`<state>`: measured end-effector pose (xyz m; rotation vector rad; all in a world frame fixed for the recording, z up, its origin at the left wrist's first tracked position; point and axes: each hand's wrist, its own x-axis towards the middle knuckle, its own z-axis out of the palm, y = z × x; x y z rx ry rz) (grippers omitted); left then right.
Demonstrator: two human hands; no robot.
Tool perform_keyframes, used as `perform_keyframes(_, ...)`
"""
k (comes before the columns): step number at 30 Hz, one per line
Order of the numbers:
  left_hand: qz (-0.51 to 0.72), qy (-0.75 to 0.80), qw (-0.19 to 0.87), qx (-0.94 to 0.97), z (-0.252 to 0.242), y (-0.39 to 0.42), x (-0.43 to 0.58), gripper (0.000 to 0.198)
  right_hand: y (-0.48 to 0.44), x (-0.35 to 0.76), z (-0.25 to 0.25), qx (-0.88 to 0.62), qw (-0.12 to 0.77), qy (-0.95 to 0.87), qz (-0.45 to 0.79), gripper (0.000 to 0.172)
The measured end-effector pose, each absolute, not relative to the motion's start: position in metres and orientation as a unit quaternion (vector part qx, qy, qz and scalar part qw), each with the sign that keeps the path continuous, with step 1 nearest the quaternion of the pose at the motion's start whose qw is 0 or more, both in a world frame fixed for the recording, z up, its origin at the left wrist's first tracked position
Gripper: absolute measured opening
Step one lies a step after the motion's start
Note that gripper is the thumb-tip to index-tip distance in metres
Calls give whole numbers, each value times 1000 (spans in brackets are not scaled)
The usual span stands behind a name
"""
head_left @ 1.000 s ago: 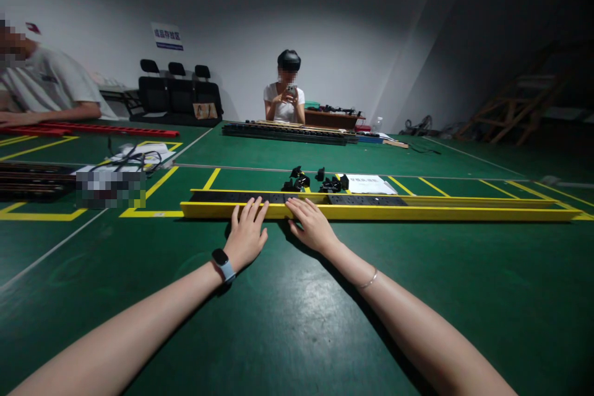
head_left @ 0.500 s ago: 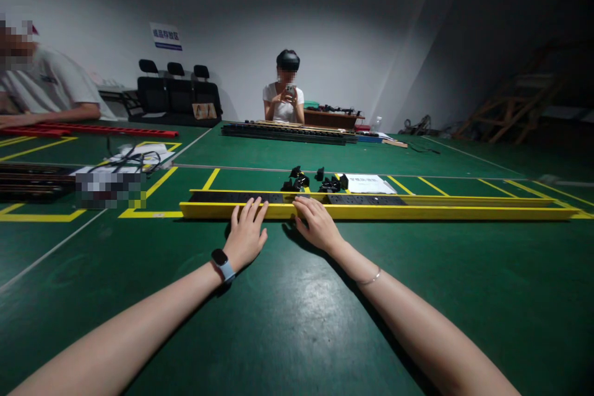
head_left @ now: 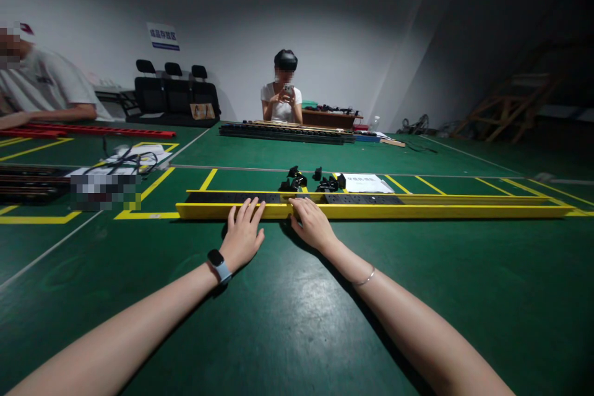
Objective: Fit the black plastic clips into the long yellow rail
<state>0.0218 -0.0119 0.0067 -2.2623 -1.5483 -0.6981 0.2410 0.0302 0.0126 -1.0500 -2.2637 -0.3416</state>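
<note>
A long yellow channel point(head_left: 445, 213) lies crosswise on the green tabletop, with black socket-like modules point(head_left: 362, 199) set inside it. My left hand point(head_left: 244, 232) rests on its near wall, fingers spread and fingertips over the black strip point(head_left: 223, 197) at the left part. To the right, my right hand point(head_left: 312, 223) has its fingers bent over the same wall and its thumb on the outer side. Its fingertips are at a gap between the black modules; what they touch inside is hidden. Just behind the channel sit several small black parts point(head_left: 329, 184).
A white paper sheet point(head_left: 366, 183) lies behind the channel. Cables point(head_left: 132, 161) and papers are at left, near red rails point(head_left: 139, 132). Dark rails point(head_left: 283, 133) lie farther back. One person point(head_left: 281, 99) sits opposite, another point(head_left: 55, 83) at far left.
The view has shifted slightly, so the scene sits a little farther left. Both hands keep nearly the same places on the channel.
</note>
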Motion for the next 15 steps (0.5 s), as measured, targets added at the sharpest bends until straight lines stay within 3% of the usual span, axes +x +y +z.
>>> perform_keyframes(15, -245, -540, 158, -789, 6, -12, 22, 59, 29, 245, 13, -401, 314, -853, -118, 48)
